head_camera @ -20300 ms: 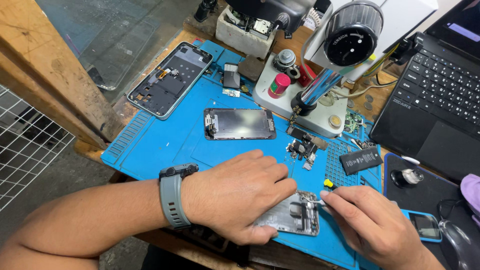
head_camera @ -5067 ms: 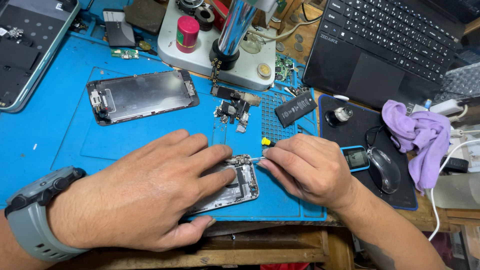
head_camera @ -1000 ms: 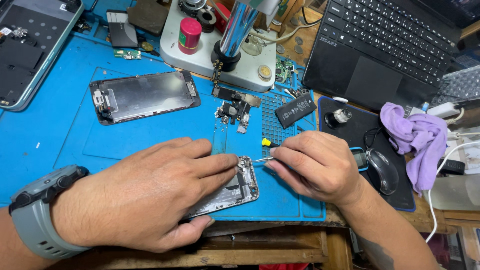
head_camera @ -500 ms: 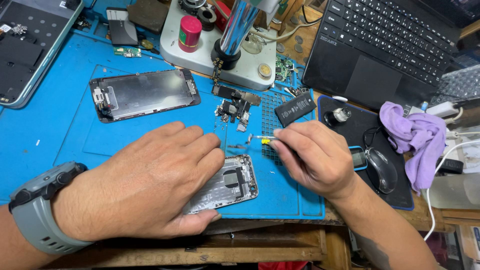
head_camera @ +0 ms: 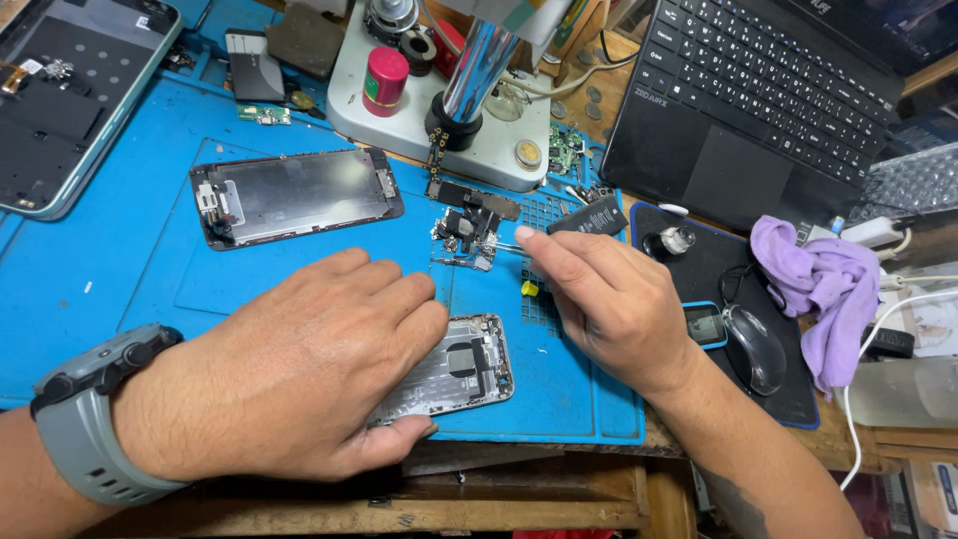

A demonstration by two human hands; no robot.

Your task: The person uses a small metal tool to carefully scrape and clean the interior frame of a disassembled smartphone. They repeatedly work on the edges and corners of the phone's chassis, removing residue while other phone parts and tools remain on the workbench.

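Observation:
My left hand (head_camera: pixel 299 374) lies flat over the left part of an opened silver phone chassis (head_camera: pixel 464 364) on the blue work mat (head_camera: pixel 120 269). Its thumb presses the chassis' near edge, and a grey watch sits on the wrist. My right hand (head_camera: pixel 609 299) pinches thin metal tweezers (head_camera: pixel 507 246). Their tips reach left to a small pile of removed phone parts (head_camera: pixel 464 235) beyond the chassis. A tiny yellow piece (head_camera: pixel 529 289) lies on the mat just left of that hand.
A detached phone screen (head_camera: pixel 294 195) lies face down at the mat's middle, and another opened phone (head_camera: pixel 60 100) at the far left. A microscope base (head_camera: pixel 439 120) with a red-capped bottle (head_camera: pixel 384 80) stands behind. On the right are a laptop (head_camera: pixel 758 100), a mouse (head_camera: pixel 753 344) and a purple cloth (head_camera: pixel 818 279).
My right hand has lifted off the chassis' top edge and moved away up the mat, bringing the tweezers to the pile of parts. My left hand has stayed on the chassis.

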